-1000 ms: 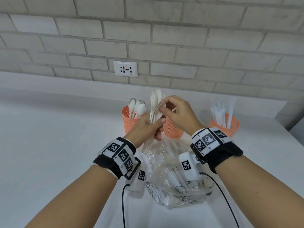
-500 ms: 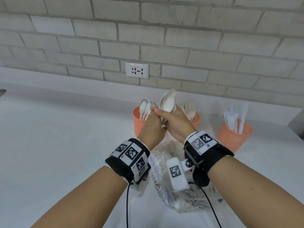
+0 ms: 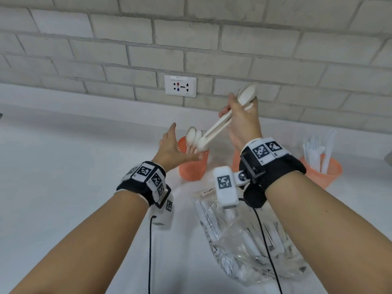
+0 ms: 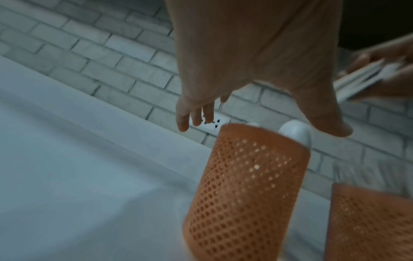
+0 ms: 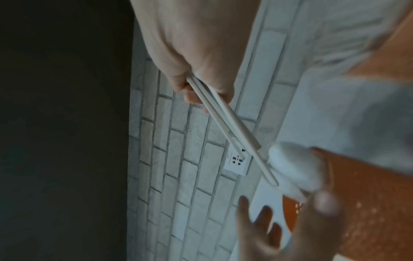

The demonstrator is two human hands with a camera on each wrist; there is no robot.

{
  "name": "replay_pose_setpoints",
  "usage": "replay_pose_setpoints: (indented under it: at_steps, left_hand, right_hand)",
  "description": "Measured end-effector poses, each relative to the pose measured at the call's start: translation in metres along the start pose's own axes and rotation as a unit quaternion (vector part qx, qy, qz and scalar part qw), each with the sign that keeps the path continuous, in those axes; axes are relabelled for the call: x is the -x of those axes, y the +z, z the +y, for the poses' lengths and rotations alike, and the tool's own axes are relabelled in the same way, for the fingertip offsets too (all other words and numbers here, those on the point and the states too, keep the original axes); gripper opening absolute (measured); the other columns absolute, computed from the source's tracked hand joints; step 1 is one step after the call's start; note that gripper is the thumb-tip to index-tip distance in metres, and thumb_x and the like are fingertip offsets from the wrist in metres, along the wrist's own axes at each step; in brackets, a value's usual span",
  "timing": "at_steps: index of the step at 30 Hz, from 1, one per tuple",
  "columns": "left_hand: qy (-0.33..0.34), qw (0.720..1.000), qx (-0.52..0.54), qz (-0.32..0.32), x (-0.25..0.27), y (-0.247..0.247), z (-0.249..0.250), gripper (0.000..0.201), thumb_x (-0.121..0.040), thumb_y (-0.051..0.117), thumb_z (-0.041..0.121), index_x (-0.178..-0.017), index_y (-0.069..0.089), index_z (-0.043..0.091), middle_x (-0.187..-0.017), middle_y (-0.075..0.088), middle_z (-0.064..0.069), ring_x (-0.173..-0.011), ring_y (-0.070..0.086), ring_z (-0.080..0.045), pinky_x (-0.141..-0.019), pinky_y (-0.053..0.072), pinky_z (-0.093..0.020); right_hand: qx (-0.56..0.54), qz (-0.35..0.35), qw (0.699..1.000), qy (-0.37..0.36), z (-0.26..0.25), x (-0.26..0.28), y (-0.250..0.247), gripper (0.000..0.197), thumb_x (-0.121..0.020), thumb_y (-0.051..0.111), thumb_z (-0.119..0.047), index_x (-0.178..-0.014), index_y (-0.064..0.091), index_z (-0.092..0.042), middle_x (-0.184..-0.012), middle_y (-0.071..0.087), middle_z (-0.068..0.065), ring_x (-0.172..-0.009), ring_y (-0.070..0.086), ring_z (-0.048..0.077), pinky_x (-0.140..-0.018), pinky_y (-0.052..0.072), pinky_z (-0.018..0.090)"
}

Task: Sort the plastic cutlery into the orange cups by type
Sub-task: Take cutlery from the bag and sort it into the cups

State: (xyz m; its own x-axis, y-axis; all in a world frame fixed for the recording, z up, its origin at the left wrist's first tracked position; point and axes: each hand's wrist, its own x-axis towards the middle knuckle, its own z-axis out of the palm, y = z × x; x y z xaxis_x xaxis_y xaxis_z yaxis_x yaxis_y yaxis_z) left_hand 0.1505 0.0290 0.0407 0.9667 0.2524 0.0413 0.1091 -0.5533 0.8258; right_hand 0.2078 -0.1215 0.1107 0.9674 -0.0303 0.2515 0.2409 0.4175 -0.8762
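My right hand [image 3: 239, 115] grips a bundle of white plastic spoons [image 3: 214, 132] near their bowls, and their handles slant down-left, ending at the rim of the left orange mesh cup [image 3: 192, 168]. That cup holds several spoons [image 3: 191, 134]. My left hand [image 3: 172, 145] is spread beside the cup with nothing in it, thumb by the rim. In the left wrist view its straight fingers [image 4: 185, 121] hover over the cup [image 4: 245, 185]. The right wrist view shows the handles [image 5: 223, 123] reaching the spoons [image 5: 295, 167] in the cup. A right cup [image 3: 324, 172] holds knives.
A middle orange cup [image 3: 235, 164] is mostly hidden behind my right wrist. A clear plastic bag [image 3: 250, 240] with more cutlery lies in front on the white counter [image 3: 74, 166]. A brick wall with a socket [image 3: 180, 85] stands behind the cups.
Both hands held the spoon bundle upright together. My left hand has let go and dropped to the left cup, while my right hand has lifted the bundle and tilted its handles toward that cup.
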Motion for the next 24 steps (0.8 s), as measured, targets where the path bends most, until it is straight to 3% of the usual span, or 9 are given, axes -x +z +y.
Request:
replay_pose_setpoints:
  at_steps: [4, 6, 9, 12, 16, 19, 21, 24]
  left_hand:
    - [-0.003, 1.000, 0.020, -0.007, -0.012, 0.017, -0.008, 0.135, -0.050, 0.091, 0.038, -0.149, 0.000, 0.025, -0.151, 0.029, -0.011, -0.139, 0.027, -0.026, -0.112, 0.028, -0.048]
    - [0.017, 0.999, 0.028, 0.002, -0.015, 0.023, -0.010, 0.131, -0.053, 0.090, 0.036, -0.149, 0.002, 0.024, -0.149, 0.033, -0.009, -0.137, 0.032, -0.024, -0.110, 0.028, -0.037]
    - [0.036, 0.998, 0.061, 0.005, -0.020, 0.028, -0.012, 0.123, -0.060, 0.087, 0.030, -0.149, 0.004, 0.020, -0.146, 0.033, -0.008, -0.134, 0.035, -0.019, -0.098, 0.029, -0.023]
    - [0.045, 0.997, 0.058, 0.010, -0.020, 0.030, -0.012, 0.118, -0.063, 0.085, 0.031, -0.149, 0.005, 0.017, -0.144, 0.032, -0.007, -0.130, 0.037, -0.017, -0.095, 0.031, -0.022]
    - [0.046, 0.997, 0.063, 0.011, -0.020, 0.031, -0.012, 0.117, -0.065, 0.084, 0.030, -0.149, 0.004, 0.016, -0.145, 0.028, -0.007, -0.131, 0.035, -0.017, -0.094, 0.031, -0.022]
    - [0.046, 0.997, 0.064, 0.009, -0.021, 0.031, -0.013, 0.117, -0.066, 0.083, 0.029, -0.149, 0.002, 0.017, -0.146, 0.027, -0.007, -0.132, 0.035, -0.017, -0.094, 0.029, -0.021]
    - [0.044, 0.997, 0.060, 0.004, -0.022, 0.031, -0.014, 0.119, -0.065, 0.084, 0.027, -0.150, 0.000, 0.016, -0.149, 0.024, -0.008, -0.134, 0.033, -0.018, -0.095, 0.028, -0.021]
    - [0.040, 0.998, 0.053, 0.004, -0.025, 0.032, -0.016, 0.125, -0.061, 0.085, 0.025, -0.149, -0.003, 0.015, -0.148, 0.028, -0.011, -0.134, 0.036, -0.021, -0.096, 0.030, -0.023]
  right_hand:
    - [0.020, -0.022, 1.000, -0.007, 0.017, 0.003, 0.021, 0.018, -0.090, 0.058, -0.009, -0.094, 0.047, -0.023, -0.067, 0.053, -0.004, -0.052, 0.053, 0.008, -0.060, 0.050, 0.027]
    - [0.065, -0.022, 0.998, 0.005, 0.031, 0.003, 0.024, 0.021, -0.088, 0.060, -0.009, -0.100, 0.047, -0.020, -0.075, 0.055, 0.000, -0.057, 0.057, 0.010, -0.058, 0.052, 0.023]
    - [0.174, -0.024, 0.984, -0.019, 0.049, 0.003, 0.019, 0.041, -0.080, 0.068, -0.004, -0.112, 0.046, -0.016, -0.093, 0.058, 0.004, -0.075, 0.062, 0.015, -0.067, 0.053, 0.021]
    - [0.265, -0.048, 0.960, -0.083, 0.056, 0.005, 0.015, 0.048, -0.075, 0.071, -0.003, -0.116, 0.048, -0.012, -0.092, 0.054, -0.005, -0.073, 0.054, 0.001, -0.066, 0.044, 0.006]
    - [0.297, -0.058, 0.941, -0.152, 0.059, 0.003, 0.012, 0.049, -0.069, 0.075, -0.004, -0.110, 0.050, -0.012, -0.102, 0.054, 0.000, -0.091, 0.052, 0.012, -0.081, 0.042, 0.012]
    - [0.317, -0.096, 0.925, -0.188, 0.056, 0.003, 0.010, 0.052, -0.070, 0.070, 0.001, -0.118, 0.053, -0.013, -0.112, 0.054, 0.001, -0.101, 0.050, 0.009, -0.089, 0.037, 0.005]
    - [0.375, -0.154, 0.893, -0.195, 0.058, 0.007, 0.008, 0.043, -0.077, 0.065, -0.002, -0.119, 0.058, -0.013, -0.111, 0.060, 0.003, -0.101, 0.053, 0.011, -0.095, 0.042, 0.020]
    - [0.544, -0.196, 0.785, -0.222, 0.068, 0.017, 0.004, 0.032, -0.088, 0.051, -0.017, -0.118, 0.062, -0.017, -0.114, 0.065, 0.002, -0.111, 0.052, 0.022, -0.099, 0.036, 0.042]
